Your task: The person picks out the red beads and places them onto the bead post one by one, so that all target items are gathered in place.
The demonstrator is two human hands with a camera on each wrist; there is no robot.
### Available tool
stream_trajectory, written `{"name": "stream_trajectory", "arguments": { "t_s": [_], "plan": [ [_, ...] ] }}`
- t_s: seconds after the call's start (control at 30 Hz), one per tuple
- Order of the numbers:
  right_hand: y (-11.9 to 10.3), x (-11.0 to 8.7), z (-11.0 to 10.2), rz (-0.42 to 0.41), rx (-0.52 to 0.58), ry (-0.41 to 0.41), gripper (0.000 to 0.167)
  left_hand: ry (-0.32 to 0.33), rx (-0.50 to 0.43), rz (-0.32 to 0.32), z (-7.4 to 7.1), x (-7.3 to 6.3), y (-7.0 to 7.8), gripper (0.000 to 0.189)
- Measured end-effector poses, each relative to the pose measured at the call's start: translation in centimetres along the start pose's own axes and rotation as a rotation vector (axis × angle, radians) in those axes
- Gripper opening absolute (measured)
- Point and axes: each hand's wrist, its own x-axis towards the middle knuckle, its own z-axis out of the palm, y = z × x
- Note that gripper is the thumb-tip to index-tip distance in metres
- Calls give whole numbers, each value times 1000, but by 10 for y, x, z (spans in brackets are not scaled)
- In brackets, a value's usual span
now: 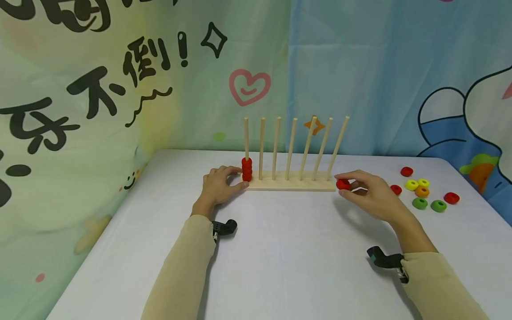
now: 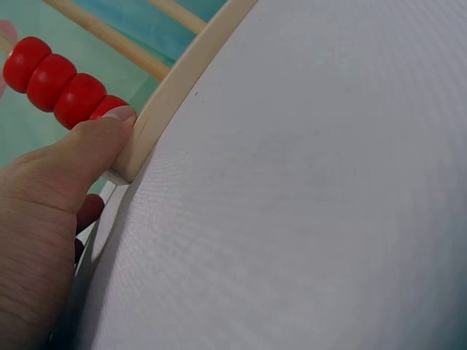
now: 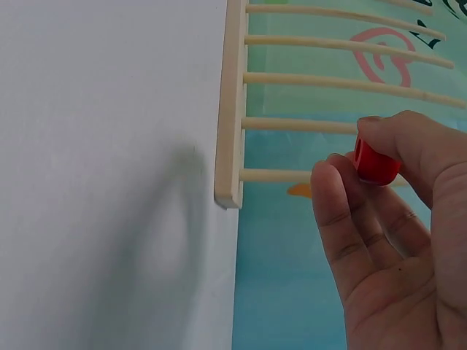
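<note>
A wooden peg rack (image 1: 288,184) stands at the table's far side, with several upright pegs in its flat base. Red beads (image 1: 246,170) are stacked on its leftmost peg. My left hand (image 1: 220,184) grips the left end of the base, its thumb (image 2: 109,135) beside the lowest bead and its other fingers partly hidden behind. Just off the rack's right end, my right hand (image 1: 370,193) pinches a red bead (image 1: 342,184) between thumb and fingertips. In the right wrist view, that bead (image 3: 376,164) is held above the table, overlapping the pegs behind it.
Loose beads lie on the table right of my right hand: red (image 1: 451,198), yellow (image 1: 411,185), orange (image 1: 422,192) and green (image 1: 438,206). A printed curtain (image 1: 340,66) hangs behind the white table (image 1: 296,258). Each wrist wears a black camera mount (image 1: 384,258).
</note>
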Motion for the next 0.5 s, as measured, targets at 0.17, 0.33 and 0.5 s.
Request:
{"name": "stream_trajectory", "arguments": {
  "t_s": [0.17,0.33,0.5],
  "plan": [
    [-3,4,3,-23,12,8,39,5,4,1,1,1,-1,57],
    [-7,9,7,-41,46,22,38,9,-1,6,1,1,-1,58],
    [-15,14,11,-49,52,29,37,9,8,5,2,1,-1,58]
  ]
}}
